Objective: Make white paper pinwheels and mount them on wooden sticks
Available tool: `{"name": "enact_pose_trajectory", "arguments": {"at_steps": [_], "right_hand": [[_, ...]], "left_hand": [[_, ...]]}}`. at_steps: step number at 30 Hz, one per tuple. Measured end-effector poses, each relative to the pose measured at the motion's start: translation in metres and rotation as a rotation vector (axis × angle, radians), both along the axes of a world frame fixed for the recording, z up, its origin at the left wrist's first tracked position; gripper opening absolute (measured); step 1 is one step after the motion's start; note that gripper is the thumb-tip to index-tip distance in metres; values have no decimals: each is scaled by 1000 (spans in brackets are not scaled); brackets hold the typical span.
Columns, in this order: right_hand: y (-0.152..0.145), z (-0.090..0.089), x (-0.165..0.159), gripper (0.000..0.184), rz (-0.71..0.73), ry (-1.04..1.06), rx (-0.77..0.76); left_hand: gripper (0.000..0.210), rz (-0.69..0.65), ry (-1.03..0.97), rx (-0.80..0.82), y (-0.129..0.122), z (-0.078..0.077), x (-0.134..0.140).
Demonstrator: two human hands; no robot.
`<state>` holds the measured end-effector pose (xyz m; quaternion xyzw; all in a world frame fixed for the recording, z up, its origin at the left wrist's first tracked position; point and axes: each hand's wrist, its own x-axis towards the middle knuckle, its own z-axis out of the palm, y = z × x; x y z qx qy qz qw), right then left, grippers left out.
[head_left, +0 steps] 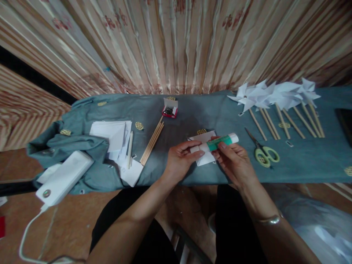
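A glue stick (219,143) with a green label lies across both my hands, above the table. My left hand (180,159) pinches its white left end, which looks like the cap; whether cap and tube are apart I cannot tell. Around the green barrel my right hand (233,159) is closed, thumb on top. Beneath them a white piece of cut paper (205,137) rests on the cloth, partly hidden by the hands and the glue stick. To the right of my right hand lie scissors (263,152) with light green handles, blades pointing up and left.
Paper pinwheels (286,93) on wooden sticks lie at the back right. A small red box (169,109) of metal pins stands at the back middle. Wooden sticks (153,142), white paper sheets (108,132), a white pen-like stick (130,149) and a white power bank (64,178) are on the left.
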<state>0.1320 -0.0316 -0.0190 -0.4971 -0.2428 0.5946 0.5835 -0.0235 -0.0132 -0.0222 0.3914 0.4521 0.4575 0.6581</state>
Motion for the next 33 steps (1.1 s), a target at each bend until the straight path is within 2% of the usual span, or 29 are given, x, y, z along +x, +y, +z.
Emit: {"name": "enact_pose_trajectory", "arguments": {"at_steps": [5, 11, 15, 20, 28, 33], "right_hand": [[3, 0, 7, 26, -50, 71, -22], [3, -9, 15, 28, -41, 101, -52], [2, -11, 20, 25, -16, 71, -36], [0, -9, 23, 27, -34, 100, -76], [1, -1, 21, 31, -52, 145, -84], [-1, 1, 25, 31, -77, 150, -60]], "left_hand": [[24, 12, 191, 142, 7, -1, -14], [23, -110, 818, 611, 16, -3, -40], [30, -195, 1070, 754, 19, -12, -49], [31, -242, 1169, 817, 21, -19, -52], [35, -177, 1276, 858, 17, -6, -44], [35, -172, 1279, 973, 5, -5, -29]]}}
